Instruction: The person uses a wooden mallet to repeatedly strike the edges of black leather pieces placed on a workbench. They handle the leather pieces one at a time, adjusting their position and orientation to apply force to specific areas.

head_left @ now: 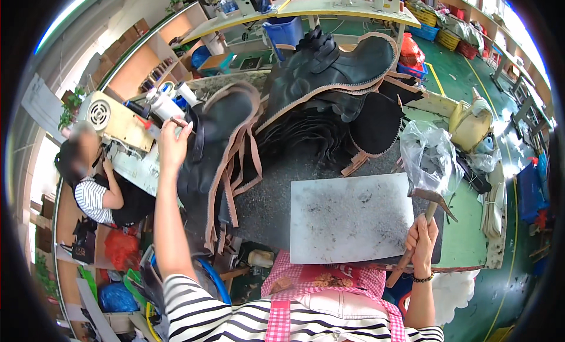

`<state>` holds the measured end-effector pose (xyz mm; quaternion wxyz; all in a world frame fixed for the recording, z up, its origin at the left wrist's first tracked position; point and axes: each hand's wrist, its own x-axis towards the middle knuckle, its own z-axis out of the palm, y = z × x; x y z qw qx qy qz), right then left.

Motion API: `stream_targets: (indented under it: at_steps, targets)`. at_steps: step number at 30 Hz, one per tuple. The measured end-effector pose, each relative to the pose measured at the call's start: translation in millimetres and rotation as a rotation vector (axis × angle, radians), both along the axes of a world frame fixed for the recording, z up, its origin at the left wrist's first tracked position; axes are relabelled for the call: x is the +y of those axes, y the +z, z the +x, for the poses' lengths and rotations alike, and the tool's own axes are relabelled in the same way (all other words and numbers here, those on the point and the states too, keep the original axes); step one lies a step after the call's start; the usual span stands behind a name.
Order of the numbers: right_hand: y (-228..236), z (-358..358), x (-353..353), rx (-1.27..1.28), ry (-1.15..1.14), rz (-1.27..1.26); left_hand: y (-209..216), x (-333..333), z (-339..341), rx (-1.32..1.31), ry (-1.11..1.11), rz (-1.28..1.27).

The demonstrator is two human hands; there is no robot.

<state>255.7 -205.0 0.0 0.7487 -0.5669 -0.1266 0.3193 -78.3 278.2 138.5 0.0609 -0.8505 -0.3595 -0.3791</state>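
My right hand (421, 238) is wrapped round the wooden handle of a hammer (434, 198), whose curved metal head is raised by the right edge of a pale, speckled board (347, 215). Out to the left, my left hand (173, 145) reaches up with its fingers pinched together. A small brownish piece shows at the fingertips, too little of it to name. Beside that hand lies a black leather piece (226, 115) with tan zipper-like edging. More black leather pieces (347, 65), edged the same way, are heaped across the far part of the dark work surface (265, 204).
White bottles (165, 104) and a cream sewing machine (115, 118) stand past my left hand, where another person (97, 189) sits. A clear plastic bag (429, 157) lies beyond the hammer, near a yellowish container (471, 124). A blue bin (282, 33) stands at the back.
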Motion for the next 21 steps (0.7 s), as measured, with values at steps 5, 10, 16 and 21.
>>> stream_targets:
  at_steps: [5,10,16,21]
  targets:
    - [3.9,4.6,-9.4,0.011,-0.085,-0.060,25.7,-63.4,188.5,-0.186,-0.426,-0.544]
    - [6.8,1.0,5.3,0.003,-0.091,-0.055,-31.5,37.1,291.1,0.032,-0.585,-0.814]
    - [6.4,3.0,0.1,0.030,-0.119,0.005,-20.4,20.5,322.3,0.271,-0.234,-0.437]
    - [6.7,1.3,2.6,0.042,-0.096,-0.009,16.6,-9.1,312.2,0.487,-0.256,-0.229]
